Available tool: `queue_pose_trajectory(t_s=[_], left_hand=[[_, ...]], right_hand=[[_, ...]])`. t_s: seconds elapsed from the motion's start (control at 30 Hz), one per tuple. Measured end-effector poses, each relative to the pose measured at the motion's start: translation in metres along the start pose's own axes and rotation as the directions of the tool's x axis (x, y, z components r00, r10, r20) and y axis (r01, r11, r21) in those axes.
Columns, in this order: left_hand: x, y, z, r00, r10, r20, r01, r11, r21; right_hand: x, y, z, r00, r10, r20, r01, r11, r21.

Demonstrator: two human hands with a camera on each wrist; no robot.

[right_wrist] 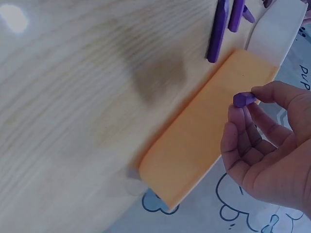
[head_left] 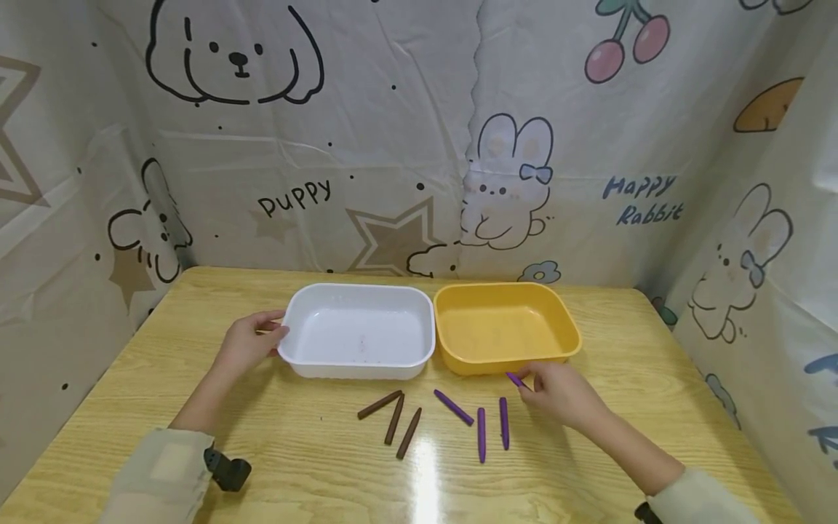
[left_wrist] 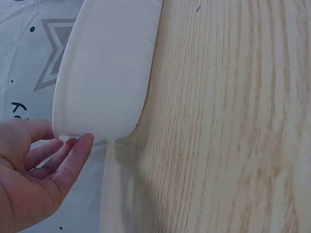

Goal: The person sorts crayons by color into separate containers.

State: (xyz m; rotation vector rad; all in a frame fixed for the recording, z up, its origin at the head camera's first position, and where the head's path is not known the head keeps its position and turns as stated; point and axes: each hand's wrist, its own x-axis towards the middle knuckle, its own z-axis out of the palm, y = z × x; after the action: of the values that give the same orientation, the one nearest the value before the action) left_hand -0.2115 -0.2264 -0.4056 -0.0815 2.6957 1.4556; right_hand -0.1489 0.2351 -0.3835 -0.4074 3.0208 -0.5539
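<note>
My left hand (head_left: 252, 340) grips the left end of a white plastic basin (head_left: 422, 349), thumb and fingertips at its rim (left_wrist: 73, 136). Between the thumb and fingers of my right hand (head_left: 561, 391) is a purple crayon (head_left: 515, 379), pinched just in front of the yellow basin (head_left: 458, 358). In the right wrist view the blunt end of that crayon (right_wrist: 244, 99) sticks out from the fingertips. Several purple crayons lie on the table in front of the yellow basin, among them a slanted one (head_left: 453, 407) and an upright-pointing one (head_left: 504, 423).
Three brown crayons (head_left: 409, 433) lie in front of the white basin. The two basins stand side by side, ends close together, on a wood-grain table (head_left: 294, 458). A printed curtain (head_left: 393, 145) hangs behind the table and along both sides.
</note>
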Motion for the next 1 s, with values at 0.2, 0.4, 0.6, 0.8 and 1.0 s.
queue_pose_trajectory(t_s=[0.2,0.4,0.6,0.8,1.0], left_hand=[[0.0,0.0,0.001,1.0,-0.009,-0.006,0.009,1.0,0.01],[0.0,-0.001,0.002,1.0,-0.011,-0.008,0.011,1.0,0.013],[-0.001,-0.002,0.002,1.0,-0.013,-0.015,0.013,1.0,0.012],[0.0,-0.004,0.001,1.0,-0.008,-0.026,0.008,1.0,0.0],[0.0,-0.004,0.0,1.0,-0.004,-0.021,0.004,1.0,-0.014]], right_hand=[[0.009,-0.011,-0.01,0.998,-0.069,-0.012,0.069,0.998,0.008],[0.02,-0.022,-0.017,0.994,-0.104,-0.016,0.104,0.994,0.028],[0.03,-0.033,-0.019,0.994,-0.11,-0.003,0.11,0.991,0.074],[0.042,-0.045,-0.018,0.994,-0.112,0.005,0.11,0.986,0.124],[0.054,-0.056,-0.012,0.993,-0.096,0.069,0.079,0.972,0.221]])
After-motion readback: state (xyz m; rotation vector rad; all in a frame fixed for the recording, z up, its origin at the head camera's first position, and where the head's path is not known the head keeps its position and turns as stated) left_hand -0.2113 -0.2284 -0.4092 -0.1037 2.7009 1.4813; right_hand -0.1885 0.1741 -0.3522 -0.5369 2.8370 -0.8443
